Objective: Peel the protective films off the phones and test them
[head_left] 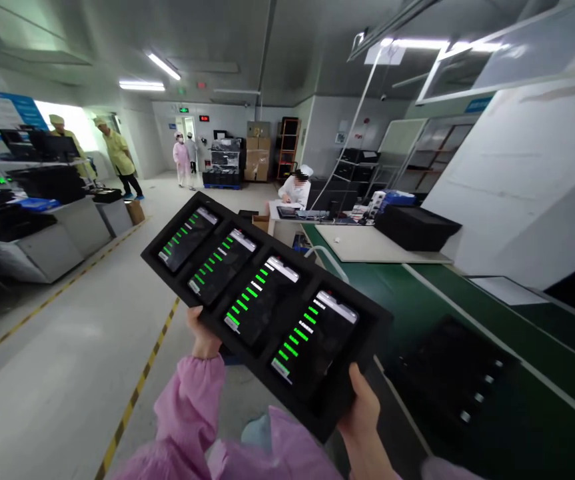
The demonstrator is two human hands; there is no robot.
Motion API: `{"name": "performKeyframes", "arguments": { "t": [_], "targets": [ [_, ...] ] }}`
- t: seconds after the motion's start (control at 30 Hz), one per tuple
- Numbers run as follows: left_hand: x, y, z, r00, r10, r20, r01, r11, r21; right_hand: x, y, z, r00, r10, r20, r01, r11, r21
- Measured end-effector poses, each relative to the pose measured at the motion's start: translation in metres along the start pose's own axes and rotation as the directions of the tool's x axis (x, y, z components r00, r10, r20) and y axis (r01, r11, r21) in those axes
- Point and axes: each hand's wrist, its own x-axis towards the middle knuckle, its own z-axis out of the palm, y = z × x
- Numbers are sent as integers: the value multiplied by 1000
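Tray: rectangular black foam tray [312,273], tilted, held in the air over the grey floor [52,333], just beside the bench.
Contents: four black smartphones [260,303], one per compartment, screens lit with rows of green and white bars.
Left hand: bare left hand [203,335] clamped on the tray's near edge, fingers tucked beneath.
Right hand: bare right hand [362,410] clamped on the opposite end, thumb over the rim.
Hands: apart, one at each end.
Sleeves: pink gown sleeves [187,413] at both wrists.
Bench: long dark green conveyor bench [367,300] to the right, carrying a blurred dark tray [450,373].
Beyond: a person in white [294,190] seated at a desk [287,223].
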Motion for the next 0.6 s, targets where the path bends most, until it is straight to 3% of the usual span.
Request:
{"name": "performKeyframes", "arguments": {
  "t": [0.13,0.23,0.47,0.6],
  "targets": [
    [111,7,-24,995,3,-96,2,999,47,102,43,72,993,116,1,-116,993,-15],
    [189,35,-56,983,28,-183,-10,995,98,170,94,139,981,187,46,-186,982,-31],
    [395,162,-176,908,210,-363,-106,952,286,315,265,328,906,340,252,-341,939,-42],
    [532,221,-232,895,174,-410,-12,930,368,432,338,420,872,360,332,-379,925,-8]
  ]
}}
